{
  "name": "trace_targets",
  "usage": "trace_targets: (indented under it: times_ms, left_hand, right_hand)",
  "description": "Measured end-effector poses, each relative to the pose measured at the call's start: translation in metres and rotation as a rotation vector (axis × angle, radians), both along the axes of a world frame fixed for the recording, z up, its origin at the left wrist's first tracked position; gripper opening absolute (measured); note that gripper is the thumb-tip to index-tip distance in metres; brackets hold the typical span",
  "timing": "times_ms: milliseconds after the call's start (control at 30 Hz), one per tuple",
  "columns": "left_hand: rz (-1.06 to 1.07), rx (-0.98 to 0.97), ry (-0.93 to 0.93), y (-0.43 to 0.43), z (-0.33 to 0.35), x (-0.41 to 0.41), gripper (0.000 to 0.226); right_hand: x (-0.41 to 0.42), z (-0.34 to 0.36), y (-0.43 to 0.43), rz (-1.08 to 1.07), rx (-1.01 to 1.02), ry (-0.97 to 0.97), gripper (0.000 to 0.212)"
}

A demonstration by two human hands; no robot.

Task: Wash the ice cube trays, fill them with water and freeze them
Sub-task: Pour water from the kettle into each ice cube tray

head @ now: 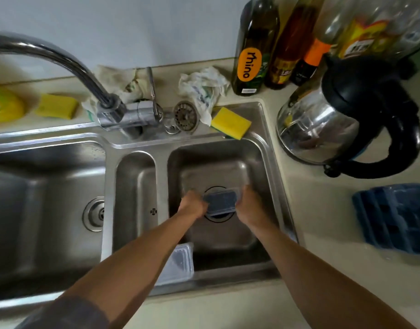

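Head view shows the small blue ice cube tray (pixel 220 202) held over the drain (pixel 219 218) of the right sink basin (pixel 263 184), long axis crosswise, left hand (pixel 192 205) and right hand (pixel 248 205) each curled round one end, the faucet spout (pixel 61 55) well off to the left.

The only word that reads clearly is "rhino", in dark letters running up an orange oval label (pixel 248 64) on the dark green glass bottle (pixel 257 32), at one o'clock from the right sink basin (pixel 267 150). The amber bottle (pixel 291 39) at its three o'clock and the clear bottle (pixel 361 36) beyond carry print too blurred to read.
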State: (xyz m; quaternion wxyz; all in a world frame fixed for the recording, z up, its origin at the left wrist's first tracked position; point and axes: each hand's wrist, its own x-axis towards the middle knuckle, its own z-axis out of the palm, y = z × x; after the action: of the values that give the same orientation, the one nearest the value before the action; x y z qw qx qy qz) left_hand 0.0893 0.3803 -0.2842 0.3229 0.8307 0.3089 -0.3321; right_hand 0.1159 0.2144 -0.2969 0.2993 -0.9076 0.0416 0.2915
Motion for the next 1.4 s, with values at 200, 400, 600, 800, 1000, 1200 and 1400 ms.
trace_targets:
  times_ms: [200,400,600,800,1000,1200,1400]
  left_hand:
    - [0.050,-0.011,0.019,0.002,-0.027,0.000,0.031]
    - [0.033,-0.029,-0.002,0.005,-0.036,0.005,0.019]
    - [0.100,-0.073,0.008,0.006,-0.037,0.005,0.017]
    - [0.203,-0.124,0.042,0.006,-0.039,0.002,0.013]
    - [0.216,-0.135,0.051,0.010,-0.041,0.007,0.024]
    - [0.187,-0.145,0.042,0.011,-0.039,0.010,0.029]
    - [0.158,-0.115,0.003,0.000,-0.022,0.000,0.037]
  right_hand:
    - [0.003,-0.026,0.007,-0.042,0.047,0.019,0.027]
    - [0.003,-0.033,0.001,-0.089,0.062,0.080,0.024]
    - [0.001,-0.035,-0.001,-0.161,0.057,0.181,0.010]
    - [0.006,-0.031,0.005,-0.241,0.102,0.264,0.013]
    - [0.005,-0.035,0.005,-0.201,0.081,0.239,0.013]
    - [0.001,-0.035,0.006,-0.210,0.061,0.195,0.015]
    - [-0.010,-0.015,0.004,-0.200,0.078,0.208,0.012]
